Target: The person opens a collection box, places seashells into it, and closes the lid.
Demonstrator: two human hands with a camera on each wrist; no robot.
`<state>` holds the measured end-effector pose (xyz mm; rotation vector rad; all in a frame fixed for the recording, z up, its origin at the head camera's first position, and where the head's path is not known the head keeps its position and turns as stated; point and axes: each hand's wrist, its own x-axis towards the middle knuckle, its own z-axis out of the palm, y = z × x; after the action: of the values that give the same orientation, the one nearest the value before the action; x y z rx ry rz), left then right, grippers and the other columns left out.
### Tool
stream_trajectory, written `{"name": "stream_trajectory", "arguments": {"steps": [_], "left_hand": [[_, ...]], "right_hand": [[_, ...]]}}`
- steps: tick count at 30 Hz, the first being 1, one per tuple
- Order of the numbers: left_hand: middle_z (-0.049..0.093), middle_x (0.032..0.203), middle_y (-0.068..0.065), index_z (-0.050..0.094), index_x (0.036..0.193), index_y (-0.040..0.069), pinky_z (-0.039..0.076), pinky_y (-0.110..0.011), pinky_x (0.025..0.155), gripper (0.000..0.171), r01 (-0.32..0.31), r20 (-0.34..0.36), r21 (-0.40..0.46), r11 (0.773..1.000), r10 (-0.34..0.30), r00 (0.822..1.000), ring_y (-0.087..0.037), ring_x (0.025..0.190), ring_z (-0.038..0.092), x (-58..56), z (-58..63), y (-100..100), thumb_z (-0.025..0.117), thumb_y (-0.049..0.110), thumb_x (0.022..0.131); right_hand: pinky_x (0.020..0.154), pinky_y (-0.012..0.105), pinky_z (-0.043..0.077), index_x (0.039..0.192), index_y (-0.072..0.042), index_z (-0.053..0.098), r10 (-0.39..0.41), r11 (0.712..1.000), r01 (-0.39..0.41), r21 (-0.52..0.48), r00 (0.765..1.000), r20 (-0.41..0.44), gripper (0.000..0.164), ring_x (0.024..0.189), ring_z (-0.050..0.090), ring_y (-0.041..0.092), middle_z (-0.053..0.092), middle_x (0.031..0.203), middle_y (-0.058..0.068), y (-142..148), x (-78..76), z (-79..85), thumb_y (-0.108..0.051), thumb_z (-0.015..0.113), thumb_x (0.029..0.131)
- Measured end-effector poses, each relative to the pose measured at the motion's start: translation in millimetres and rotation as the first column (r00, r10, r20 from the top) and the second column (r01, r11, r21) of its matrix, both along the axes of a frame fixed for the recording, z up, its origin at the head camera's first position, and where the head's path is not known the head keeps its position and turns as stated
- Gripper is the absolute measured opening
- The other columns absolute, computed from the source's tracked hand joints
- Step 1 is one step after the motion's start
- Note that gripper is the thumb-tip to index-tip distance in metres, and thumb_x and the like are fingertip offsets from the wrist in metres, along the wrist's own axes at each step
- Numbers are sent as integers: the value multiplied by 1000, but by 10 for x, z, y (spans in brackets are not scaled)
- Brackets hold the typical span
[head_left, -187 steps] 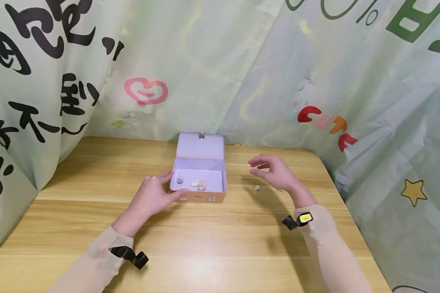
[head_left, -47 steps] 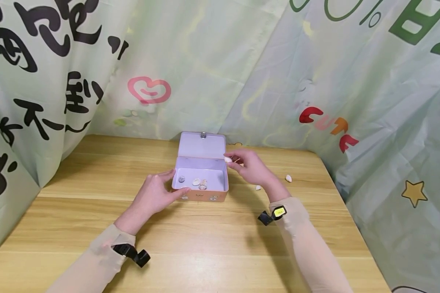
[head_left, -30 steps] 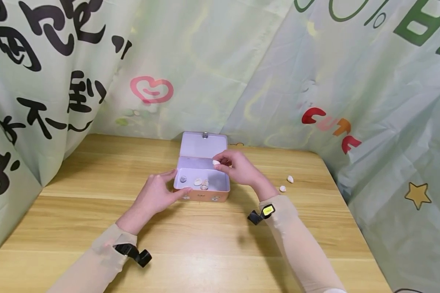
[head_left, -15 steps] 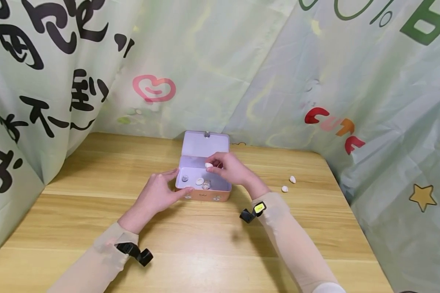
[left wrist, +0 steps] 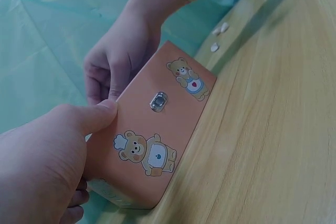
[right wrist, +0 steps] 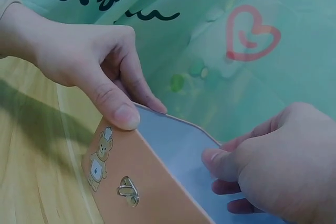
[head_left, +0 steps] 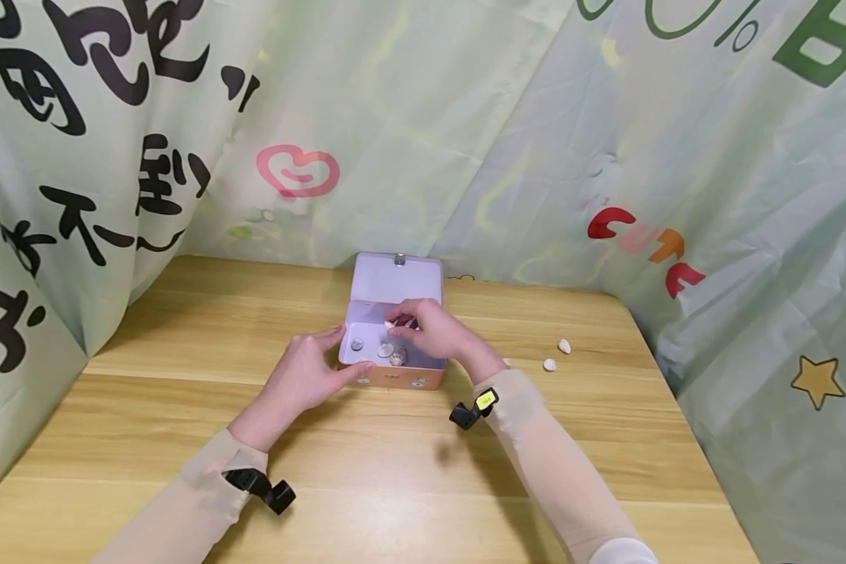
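An orange tin box (head_left: 391, 377) with printed bears and a lilac inside stands with its lid (head_left: 397, 280) raised at the back. My left hand (head_left: 299, 376) grips its left end, thumb on the front wall and fingers round the side. Over the box's opening, my right hand (head_left: 433, 329) pinches a small white seashell (head_left: 390, 324), mostly covered by the fingers. On the box floor lie a grey round piece (head_left: 356, 344), a white oval piece (head_left: 385, 350) and a brownish one (head_left: 398, 356). The metal clasp (left wrist: 158, 101) shows in the left wrist view.
Two white shells (head_left: 564, 346) lie on the wooden table (head_left: 366, 486) right of the box. A third pale shell (left wrist: 214, 47) shows in the left wrist view. A printed curtain (head_left: 409, 157) hangs behind the table.
My right hand, seen without a shell at first, has taken a white seashell and moved left and down with it over the box. My left hand keeps its grip.
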<state>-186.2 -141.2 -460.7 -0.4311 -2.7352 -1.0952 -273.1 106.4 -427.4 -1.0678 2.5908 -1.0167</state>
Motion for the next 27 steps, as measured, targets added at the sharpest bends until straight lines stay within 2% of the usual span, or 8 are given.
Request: {"name": "stream_trajectory", "arguments": {"steps": [5,12,21,27], "left_hand": [[59,139,-28,61,140,-11,40,-28,43,88,5,-5,-3,1000,-5,1000,-5,39,31,1,-22,11,88,52,85],[56,140,-31,60,141,-11,34,-24,35,89,15,3,9,1000,-15,1000,-3,35,30,0,-8,6,88,52,85],[55,143,-28,58,143,-9,30,-22,34,92,13,37,0,1000,-13,999,-5,36,27,0,6,13,85,58,86],[56,143,-28,58,143,-9,28,-22,33,91,11,23,-10,1000,-11,1000,-3,34,26,3,-12,12,85,57,86]], "right_hand": [[93,37,57,122,9,71,5,1000,-5,-20,1000,2,24,104,70,26,74,114,15,49,10,3,-3,72,101],[96,43,56,124,10,71,-29,995,31,-93,999,18,25,106,70,31,72,120,21,218,80,128,-2,70,101],[97,52,56,123,5,73,-131,984,127,-124,991,-28,23,105,70,31,74,120,16,694,237,287,-2,70,101],[95,50,56,122,3,74,-184,977,178,-117,982,-44,21,106,70,31,73,121,13,1069,313,307,-2,70,102]]}}
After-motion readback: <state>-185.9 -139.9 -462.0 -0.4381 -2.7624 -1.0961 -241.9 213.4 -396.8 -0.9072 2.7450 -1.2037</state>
